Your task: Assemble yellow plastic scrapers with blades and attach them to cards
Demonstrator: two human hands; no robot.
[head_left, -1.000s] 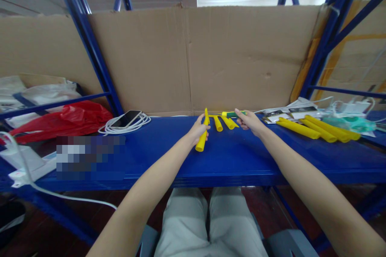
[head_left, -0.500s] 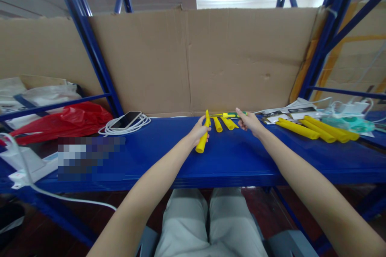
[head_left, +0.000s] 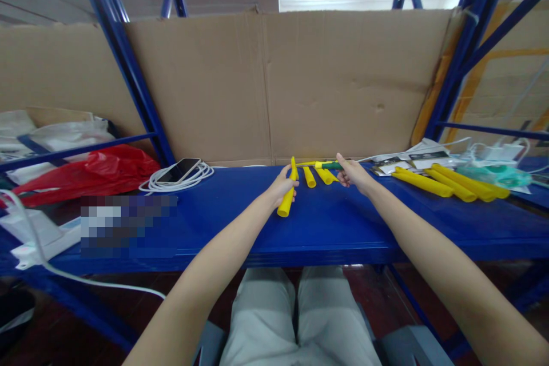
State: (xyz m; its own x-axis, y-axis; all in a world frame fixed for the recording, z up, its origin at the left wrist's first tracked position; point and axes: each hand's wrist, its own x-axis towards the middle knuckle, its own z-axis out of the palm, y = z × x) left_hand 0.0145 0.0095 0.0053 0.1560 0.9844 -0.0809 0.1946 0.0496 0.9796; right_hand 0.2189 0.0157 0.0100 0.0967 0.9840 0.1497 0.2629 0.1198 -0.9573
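Note:
My left hand [head_left: 283,186] is wrapped round a yellow tube-shaped piece [head_left: 285,203] with a thin, flattened upper end, held tilted above the blue shelf. In my right hand [head_left: 349,173] is a screwdriver [head_left: 330,166] with a green and yellow handle. Its shaft points left and reaches the upper part of the yellow piece; whether the tip goes in or only touches cannot be made out. Between my hands, more yellow pieces lie on the shelf: one yellow tube [head_left: 309,177] and another [head_left: 323,176] beside it, partly behind the screwdriver and my right fingers.
Several yellow tubes [head_left: 454,184] lie at the right, by flat packets [head_left: 412,161] and a green plastic bag [head_left: 493,176]. At left are a phone [head_left: 182,170] on a coiled white cable [head_left: 206,172], a red bag [head_left: 98,171] and a power strip [head_left: 51,246]. Cardboard [head_left: 343,86] stands behind.
The screwdriver's handle looks turned, with more of its green side showing. Both hands stay in nearly the same place, and the yellow piece remains in my left hand.

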